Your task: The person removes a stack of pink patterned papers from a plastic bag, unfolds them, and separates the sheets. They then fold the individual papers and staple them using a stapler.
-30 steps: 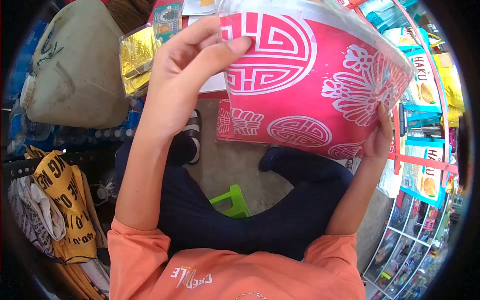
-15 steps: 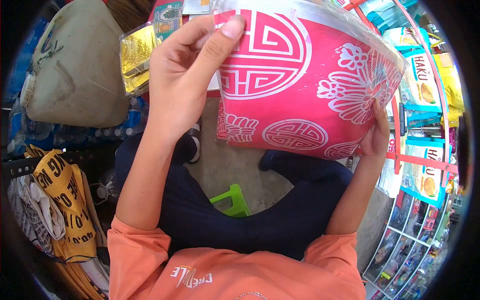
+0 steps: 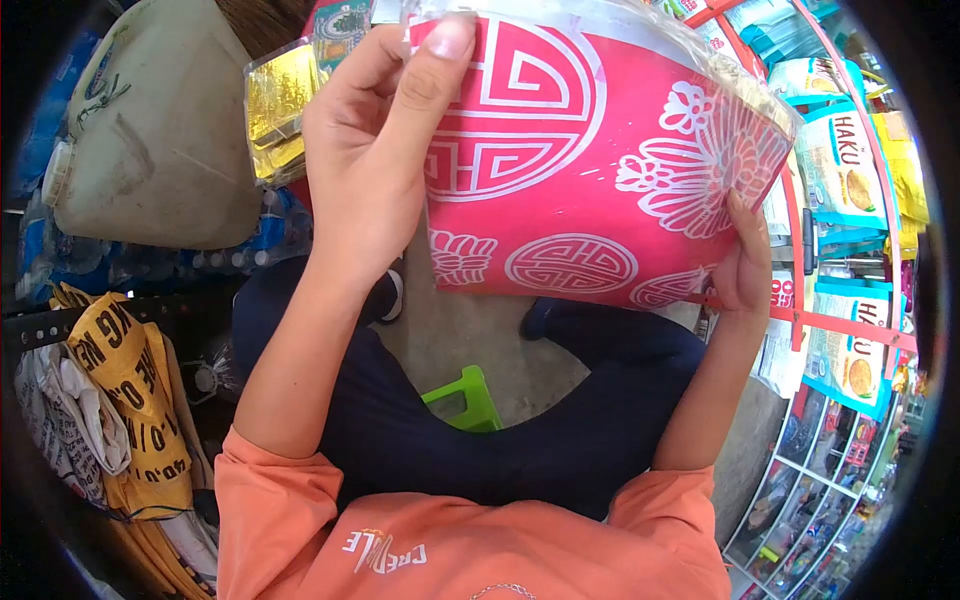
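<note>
A flat packet of pink printed paper point(image 3: 560, 210) in clear plastic is held up before me, above my knees. White round emblems and a flower pattern cover its face. My left hand point(image 3: 385, 130) pinches the upper left edge, thumb on the front and fingers behind. At the lower right corner, my right hand point(image 3: 742, 265) grips the same packet, with its other fingers hidden behind. Just left of my left hand lies a packet of gold foil paper point(image 3: 277, 105), beside a greenish printed packet point(image 3: 338, 35).
On the left stand a large dirty plastic jug point(image 3: 150, 130), bottled water packs point(image 3: 250, 240) and yellow printed sacks point(image 3: 130, 390). To the right, a red rack point(image 3: 850, 328) bears Haku snack bags point(image 3: 845, 165). A green plastic stool point(image 3: 470, 400) shows between my legs.
The pink packet has shifted slightly left and sits a little flatter to view. Both hands keep their hold; the left moved slightly right on its edge.
</note>
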Demonstrator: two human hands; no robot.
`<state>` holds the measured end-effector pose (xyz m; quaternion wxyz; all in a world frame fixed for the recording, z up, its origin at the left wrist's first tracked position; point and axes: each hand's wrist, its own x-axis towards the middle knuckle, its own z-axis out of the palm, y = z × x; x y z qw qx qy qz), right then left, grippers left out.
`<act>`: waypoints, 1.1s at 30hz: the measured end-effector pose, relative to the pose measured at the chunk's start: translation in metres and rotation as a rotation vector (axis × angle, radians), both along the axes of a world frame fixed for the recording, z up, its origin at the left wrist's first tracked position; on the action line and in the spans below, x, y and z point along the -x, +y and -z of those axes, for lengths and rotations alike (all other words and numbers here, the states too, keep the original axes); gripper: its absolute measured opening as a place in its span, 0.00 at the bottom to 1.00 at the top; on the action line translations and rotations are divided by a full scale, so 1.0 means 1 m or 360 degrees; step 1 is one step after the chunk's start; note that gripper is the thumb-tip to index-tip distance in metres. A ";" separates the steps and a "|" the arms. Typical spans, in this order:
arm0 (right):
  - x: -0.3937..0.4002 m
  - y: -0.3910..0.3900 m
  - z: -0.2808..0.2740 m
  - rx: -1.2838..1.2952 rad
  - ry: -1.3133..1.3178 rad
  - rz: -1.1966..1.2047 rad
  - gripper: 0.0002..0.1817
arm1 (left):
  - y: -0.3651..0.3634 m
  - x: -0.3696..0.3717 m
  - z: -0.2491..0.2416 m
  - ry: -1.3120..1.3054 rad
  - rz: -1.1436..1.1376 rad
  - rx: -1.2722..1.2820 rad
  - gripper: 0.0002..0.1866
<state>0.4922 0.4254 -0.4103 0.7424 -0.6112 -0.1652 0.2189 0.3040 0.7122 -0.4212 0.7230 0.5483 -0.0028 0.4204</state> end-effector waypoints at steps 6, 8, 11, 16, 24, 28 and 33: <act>-0.001 0.005 0.001 0.0131 -0.0023 -0.0044 0.21 | 0.001 -0.005 0.009 0.0020 -0.0178 0.0076 0.14; -0.001 0.007 0.001 0.0201 -0.0033 -0.0033 0.20 | -0.008 -0.001 -0.001 0.0015 -0.0080 0.0027 0.14; 0.000 0.010 0.001 0.0226 -0.0037 -0.0081 0.20 | -0.009 0.001 -0.001 0.0007 -0.0069 -0.0001 0.15; -0.001 0.010 0.002 0.0247 -0.0058 -0.0103 0.20 | -0.019 -0.003 -0.005 -0.0083 -0.0176 0.0077 0.13; 0.002 0.011 0.006 0.0250 -0.0086 -0.0141 0.20 | -0.019 0.005 0.004 -0.0040 -0.0215 -0.0058 0.19; 0.005 0.015 0.006 0.0247 -0.0080 -0.0130 0.19 | -0.023 0.003 0.000 -0.0072 -0.0211 0.0093 0.18; 0.009 0.019 0.007 0.0209 -0.0089 -0.0129 0.19 | -0.026 0.002 -0.001 -0.0054 -0.0250 0.0247 0.21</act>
